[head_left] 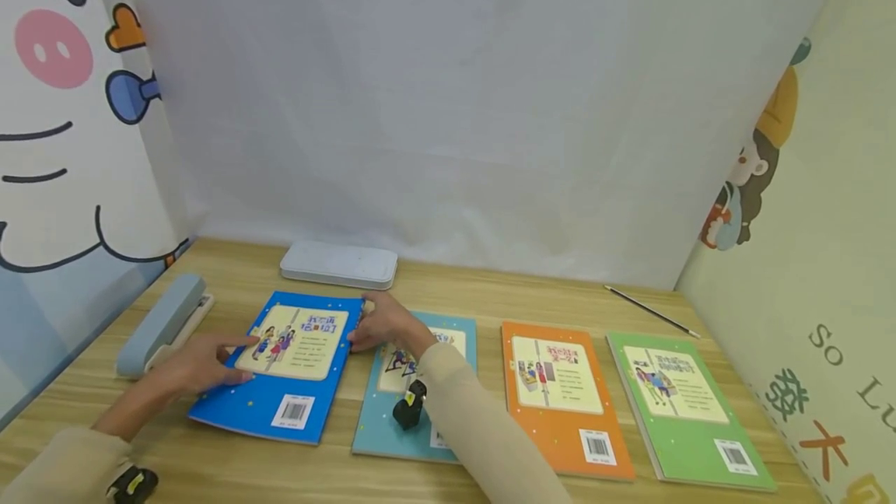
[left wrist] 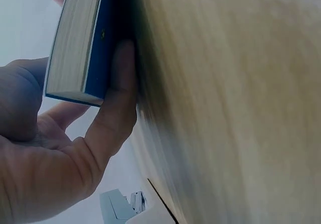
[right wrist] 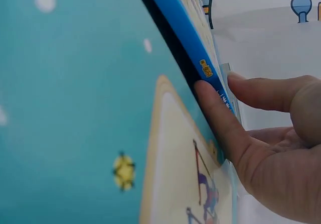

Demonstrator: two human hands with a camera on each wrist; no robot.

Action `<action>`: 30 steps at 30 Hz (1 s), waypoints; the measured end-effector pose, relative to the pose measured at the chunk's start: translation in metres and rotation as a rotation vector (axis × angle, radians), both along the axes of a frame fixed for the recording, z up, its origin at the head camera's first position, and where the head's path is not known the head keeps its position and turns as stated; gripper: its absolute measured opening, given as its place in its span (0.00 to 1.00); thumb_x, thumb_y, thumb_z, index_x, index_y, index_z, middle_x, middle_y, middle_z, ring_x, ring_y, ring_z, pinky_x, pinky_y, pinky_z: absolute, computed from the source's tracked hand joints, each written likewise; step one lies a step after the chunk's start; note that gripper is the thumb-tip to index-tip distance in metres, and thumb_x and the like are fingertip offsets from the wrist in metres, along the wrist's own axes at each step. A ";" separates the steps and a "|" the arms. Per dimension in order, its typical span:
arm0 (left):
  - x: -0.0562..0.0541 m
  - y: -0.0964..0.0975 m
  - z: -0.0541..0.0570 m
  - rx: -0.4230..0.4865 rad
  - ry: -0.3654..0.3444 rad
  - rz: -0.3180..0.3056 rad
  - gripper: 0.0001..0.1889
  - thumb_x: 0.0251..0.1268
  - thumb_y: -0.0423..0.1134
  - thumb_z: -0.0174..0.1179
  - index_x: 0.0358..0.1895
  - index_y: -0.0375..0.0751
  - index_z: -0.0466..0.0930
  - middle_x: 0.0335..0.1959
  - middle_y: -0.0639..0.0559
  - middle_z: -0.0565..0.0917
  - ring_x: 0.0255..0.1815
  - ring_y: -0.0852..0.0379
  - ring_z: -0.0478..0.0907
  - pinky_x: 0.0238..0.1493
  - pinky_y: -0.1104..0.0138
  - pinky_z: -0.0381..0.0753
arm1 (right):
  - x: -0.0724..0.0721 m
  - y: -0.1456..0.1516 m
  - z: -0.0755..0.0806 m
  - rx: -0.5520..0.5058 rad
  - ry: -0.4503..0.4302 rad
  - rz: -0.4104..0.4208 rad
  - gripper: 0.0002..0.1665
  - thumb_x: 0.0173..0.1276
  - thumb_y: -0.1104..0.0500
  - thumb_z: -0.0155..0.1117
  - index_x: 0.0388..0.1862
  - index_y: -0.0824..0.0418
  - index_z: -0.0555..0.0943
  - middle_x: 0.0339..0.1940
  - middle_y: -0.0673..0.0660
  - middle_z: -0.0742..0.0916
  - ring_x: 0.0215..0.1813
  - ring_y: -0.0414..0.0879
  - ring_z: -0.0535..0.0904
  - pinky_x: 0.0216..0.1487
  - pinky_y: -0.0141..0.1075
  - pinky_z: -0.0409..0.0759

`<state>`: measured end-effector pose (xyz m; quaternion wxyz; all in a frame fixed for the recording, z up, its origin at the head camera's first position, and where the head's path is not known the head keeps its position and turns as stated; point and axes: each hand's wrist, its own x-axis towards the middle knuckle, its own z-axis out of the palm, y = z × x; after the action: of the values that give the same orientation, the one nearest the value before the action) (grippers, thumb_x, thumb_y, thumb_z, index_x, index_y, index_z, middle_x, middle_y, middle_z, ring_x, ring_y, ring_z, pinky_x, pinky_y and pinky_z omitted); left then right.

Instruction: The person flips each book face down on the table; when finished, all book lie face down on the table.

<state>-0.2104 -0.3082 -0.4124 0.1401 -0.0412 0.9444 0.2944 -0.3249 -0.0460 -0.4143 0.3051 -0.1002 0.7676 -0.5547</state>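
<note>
A blue book with a cartoon panel and a barcode on its cover lies between both hands at the left of the table. My left hand grips its left edge. In the left wrist view, the thumb is on one cover of the blue book and a finger lies under the other, close over the wood. My right hand holds the upper right side, with a finger against the spine and the thumb above it in the right wrist view. Under my right forearm lies a teal book, partly hidden.
An orange book and a green book lie in a row to the right. A blue-grey stapler stands at the far left. Along the back are a pale flat case and a dark pencil, before a grey cloth.
</note>
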 end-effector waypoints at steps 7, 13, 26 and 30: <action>0.000 0.004 0.002 -0.121 0.008 -0.034 0.34 0.64 0.44 0.68 0.68 0.29 0.70 0.48 0.28 0.78 0.38 0.48 0.77 0.32 0.62 0.80 | 0.000 0.000 0.007 0.045 0.001 0.003 0.48 0.64 0.73 0.66 0.80 0.61 0.56 0.43 0.67 0.86 0.40 0.56 0.89 0.39 0.38 0.88; 0.000 0.014 0.008 -0.238 -0.044 -0.002 0.36 0.63 0.47 0.69 0.68 0.28 0.69 0.56 0.22 0.72 0.33 0.51 0.77 0.29 0.65 0.79 | 0.001 0.003 0.011 0.042 0.017 0.007 0.47 0.64 0.72 0.68 0.79 0.62 0.58 0.41 0.64 0.86 0.41 0.55 0.89 0.42 0.38 0.88; -0.002 0.029 0.016 -0.369 0.072 -0.050 0.34 0.59 0.45 0.72 0.63 0.26 0.73 0.58 0.24 0.75 0.53 0.31 0.74 0.57 0.38 0.75 | 0.000 0.042 0.026 -0.048 0.152 0.068 0.34 0.72 0.65 0.62 0.74 0.67 0.64 0.56 0.71 0.84 0.53 0.63 0.86 0.52 0.47 0.86; -0.005 0.037 0.019 -0.389 0.147 -0.034 0.32 0.63 0.43 0.69 0.66 0.27 0.71 0.59 0.24 0.74 0.52 0.32 0.75 0.56 0.40 0.77 | -0.002 0.060 0.028 -0.014 0.280 0.034 0.33 0.75 0.61 0.60 0.75 0.64 0.64 0.60 0.71 0.82 0.58 0.65 0.83 0.54 0.49 0.85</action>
<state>-0.2150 -0.2713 -0.3938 0.0650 -0.0302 0.9918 0.1061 -0.3269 0.0140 -0.3868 0.2035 -0.1916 0.7968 -0.5356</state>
